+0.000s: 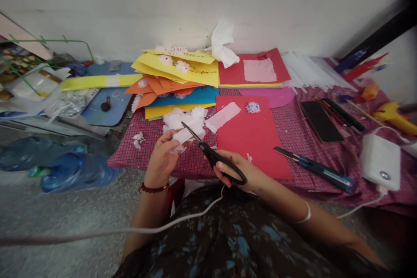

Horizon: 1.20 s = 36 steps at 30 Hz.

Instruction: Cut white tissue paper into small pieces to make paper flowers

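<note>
In the head view, my left hand (pixel 163 154) is holding a small folded piece of thin white paper (pixel 183 137), its fingers clamped together on it above the near part of the table (pixel 127 156). My right hand (pixel 241 167) is gripping a pair of black-handled metal scissors (pixel 210 152), fingers closing around the handle loops; the blades are pointing up and leftward at the paper, and I cannot tell how far apart they are standing.

Lit digits are glowing on a white boxy power bank (pixel 381 160) at far right, too small for me to read surely.

The table's front edge is running close to my body. A rectangular red paper sheet (pixel 246 139) is offering a flat, mostly bare stretch beyond my right hand, a fluffy white-and-purple paper ball (pixel 253 107) sitting near its far edge. A slim blue-and-black utility knife (pixel 314 169) is overlapping its right edge. Crumpled white tissue paper (pixel 195 117) is lying just beyond my left hand.

A checked reddish-purple cloth is covering the table, stacked yellow, orange and blue paper sheets (pixel 182 84) are resting toward the white wall (pixel 130 8), and large blue plastic bottles (pixel 76 171) are lying at left above the speckled grey floor (pixel 94 234).
</note>
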Available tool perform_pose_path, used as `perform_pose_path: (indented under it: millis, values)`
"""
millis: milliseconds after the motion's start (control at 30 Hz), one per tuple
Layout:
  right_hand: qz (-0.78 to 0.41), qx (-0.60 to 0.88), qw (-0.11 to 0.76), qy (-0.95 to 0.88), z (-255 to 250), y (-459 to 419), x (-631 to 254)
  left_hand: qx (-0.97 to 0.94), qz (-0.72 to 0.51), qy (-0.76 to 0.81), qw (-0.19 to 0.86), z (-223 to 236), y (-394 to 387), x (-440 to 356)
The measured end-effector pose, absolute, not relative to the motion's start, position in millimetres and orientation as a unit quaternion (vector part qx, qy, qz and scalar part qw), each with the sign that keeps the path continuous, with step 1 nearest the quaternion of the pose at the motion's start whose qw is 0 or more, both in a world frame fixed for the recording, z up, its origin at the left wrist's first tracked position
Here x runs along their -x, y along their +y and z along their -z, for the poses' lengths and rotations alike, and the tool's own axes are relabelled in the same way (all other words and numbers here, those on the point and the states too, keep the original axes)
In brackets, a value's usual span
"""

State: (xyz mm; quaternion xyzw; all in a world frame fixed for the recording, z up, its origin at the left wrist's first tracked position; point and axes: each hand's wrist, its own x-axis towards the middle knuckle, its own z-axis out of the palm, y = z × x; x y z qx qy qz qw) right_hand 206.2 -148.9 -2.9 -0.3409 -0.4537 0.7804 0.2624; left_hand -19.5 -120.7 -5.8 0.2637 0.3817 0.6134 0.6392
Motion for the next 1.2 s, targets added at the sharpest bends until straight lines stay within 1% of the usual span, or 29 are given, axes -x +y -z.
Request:
perform_pose_path:
  millis: [167, 267, 367, 433, 633, 967, 1100, 1200]
  values:
    - [-0.775, 0.317, 0.264, -0.479, 7, -149, -208, -0.254, -0.647, 0.451, 0.56, 9, -119, 24]
    - [-0.78, 0.294, 0.223, -0.505, 4, -149, -214, -0.263, -0.651, 0.466, 0.539, 7, -119, 26]
    - [-0.778, 0.287, 0.178, -0.53, 2, -149, -217, -0.271, -0.639, 0.459, 0.554, 4, -118, 26]
    - [-0.771, 0.291, 0.17, -0.54, 1, -148, -216, -0.277, -0.62, 0.464, 0.57, 2, -118, 24]
    - [-0.753, 0.305, 0.219, -0.54, 1, -144, -206, -0.305, -0.569, 0.491, 0.584, -2, -116, 19]
    - [-0.763, 0.362, 0.22, -0.488, 7, -141, -201, -0.292, -0.562, 0.503, 0.588, -1, -108, 17]
    - [-0.76, 0.38, 0.239, -0.47, 6, -140, -204, -0.25, -0.543, 0.49, 0.634, -1, -105, 22]
    - [-0.757, 0.387, 0.236, -0.47, 7, -137, -206, -0.262, -0.536, 0.46, 0.658, -2, -109, 29]
